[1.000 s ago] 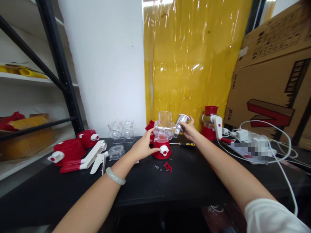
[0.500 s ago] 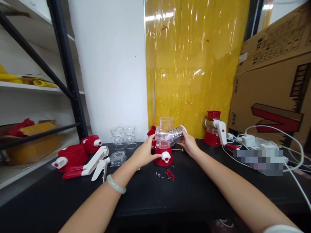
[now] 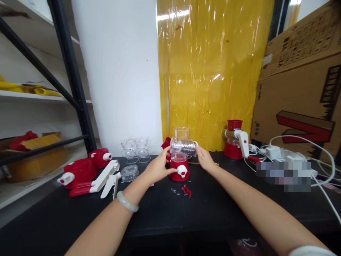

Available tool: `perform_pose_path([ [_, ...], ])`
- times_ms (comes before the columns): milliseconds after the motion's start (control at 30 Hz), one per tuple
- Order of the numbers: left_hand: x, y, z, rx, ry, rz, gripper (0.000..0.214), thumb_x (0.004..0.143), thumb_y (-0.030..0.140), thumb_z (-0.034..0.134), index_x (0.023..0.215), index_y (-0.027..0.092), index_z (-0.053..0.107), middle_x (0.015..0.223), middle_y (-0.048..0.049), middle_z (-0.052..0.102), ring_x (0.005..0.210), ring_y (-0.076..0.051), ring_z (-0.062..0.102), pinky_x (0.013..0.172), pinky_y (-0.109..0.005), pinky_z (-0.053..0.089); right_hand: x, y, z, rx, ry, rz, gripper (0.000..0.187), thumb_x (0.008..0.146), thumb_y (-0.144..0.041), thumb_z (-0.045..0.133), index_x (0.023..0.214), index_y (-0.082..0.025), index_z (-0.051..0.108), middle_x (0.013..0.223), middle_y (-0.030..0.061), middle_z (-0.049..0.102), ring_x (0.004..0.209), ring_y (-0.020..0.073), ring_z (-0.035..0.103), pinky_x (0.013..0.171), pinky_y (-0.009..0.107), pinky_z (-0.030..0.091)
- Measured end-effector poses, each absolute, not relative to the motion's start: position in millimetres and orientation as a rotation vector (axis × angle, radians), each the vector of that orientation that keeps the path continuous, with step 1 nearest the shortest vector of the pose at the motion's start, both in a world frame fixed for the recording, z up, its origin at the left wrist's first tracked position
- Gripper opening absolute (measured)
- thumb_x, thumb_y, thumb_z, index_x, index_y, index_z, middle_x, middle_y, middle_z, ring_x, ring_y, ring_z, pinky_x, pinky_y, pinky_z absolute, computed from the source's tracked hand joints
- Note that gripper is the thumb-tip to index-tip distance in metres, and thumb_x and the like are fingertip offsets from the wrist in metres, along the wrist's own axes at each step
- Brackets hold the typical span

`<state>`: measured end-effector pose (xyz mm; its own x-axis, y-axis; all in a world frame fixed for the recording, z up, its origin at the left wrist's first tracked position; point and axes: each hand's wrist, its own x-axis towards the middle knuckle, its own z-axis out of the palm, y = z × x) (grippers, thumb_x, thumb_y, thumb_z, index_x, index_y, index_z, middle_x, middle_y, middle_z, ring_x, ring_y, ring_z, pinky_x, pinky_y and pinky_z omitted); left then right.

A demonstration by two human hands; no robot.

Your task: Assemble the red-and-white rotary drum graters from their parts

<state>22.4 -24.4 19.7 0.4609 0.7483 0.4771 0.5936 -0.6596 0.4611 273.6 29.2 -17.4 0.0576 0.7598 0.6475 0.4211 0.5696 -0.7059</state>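
A rotary drum grater stands upright in front of me, with a red base (image 3: 176,176), a white knob (image 3: 182,171) and a clear upper housing (image 3: 182,133). My left hand (image 3: 156,167) grips its left side, thumb by the knob and fingers at the housing. At the other side my right hand (image 3: 204,158) holds the outer end of a perforated metal grater drum (image 3: 188,147), which lies level inside the clear barrel. Small red plastic parts (image 3: 187,191) and several screws (image 3: 174,191) lie in front of the base.
Red bases (image 3: 80,172), white crank handles (image 3: 105,176) and clear housings (image 3: 129,173) sit on the left of the black table (image 3: 160,217). Another grater (image 3: 234,140) stands at the back right, near white cables (image 3: 330,167) and a large carton (image 3: 298,96). A screwdriver lies partly hidden behind my right hand.
My right hand has moved left and pushed the drum further into the barrel, turning it from tilted to level. My left hand stays on the grater.
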Motion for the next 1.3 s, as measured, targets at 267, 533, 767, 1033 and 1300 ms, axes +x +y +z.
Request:
perform_pose_path([
  [267,22.4,-23.8,20.3,2.497,1.166,0.956,0.096,0.071,0.040,0.073,0.147,0.027,0.017,0.136,-0.0152,0.051,0.101,-0.028,0.064,0.086,-0.044,0.050,266.7,17.5,-5.4,-0.954,-1.390,0.365,0.044,0.081,-0.064,0.050,0.069,-0.022,0.056,0.063,0.0004,0.057,0.062,0.0168,0.052,0.062,0.029,0.042],
  [533,22.1,-24.5,21.0,2.503,1.180,0.947,0.098,0.070,0.041,0.074,0.148,0.027,0.017,0.133,-0.0148,0.053,0.100,-0.028,0.064,0.086,-0.045,0.050,263.1,13.4,2.3,-0.746,-1.155,0.968,0.046,0.058,-0.062,0.074,0.074,-0.020,0.063,0.063,-0.0024,0.064,0.053,0.0117,0.056,0.056,0.024,0.047],
  [767,22.6,-22.9,20.3,2.527,1.229,1.013,0.098,0.069,0.043,0.074,0.148,0.028,0.016,0.138,-0.0144,0.048,0.103,-0.029,0.062,0.086,-0.044,0.050,262.0,5.7,12.2,-0.700,-1.114,1.061,0.046,0.058,-0.060,0.076,0.074,-0.019,0.061,0.063,-0.0016,0.065,0.054,0.0124,0.060,0.056,0.026,0.050],
  [1033,24.7,-25.4,20.5,2.486,1.228,1.065,0.105,0.067,0.045,0.076,0.147,0.026,0.012,0.134,-0.0128,0.051,0.094,-0.025,0.065,0.087,-0.043,0.051,260.5,3.0,14.4,-0.659,-1.158,1.071,0.047,0.055,-0.059,0.079,0.072,-0.019,0.060,0.062,-0.0028,0.064,0.054,0.0112,0.058,0.056,0.024,0.050],
  [1300,25.8,-27.6,20.7,2.490,1.201,1.056,0.111,0.067,0.042,0.077,0.151,0.030,0.004,0.144,-0.0141,0.042,0.106,-0.029,0.062,0.092,-0.046,0.049,263.7,6.3,13.0,-0.646,-1.141,1.082,0.047,0.053,-0.058,0.080,0.070,-0.019,0.060,0.063,-0.0025,0.063,0.054,0.0111,0.057,0.055,0.025,0.050],
])
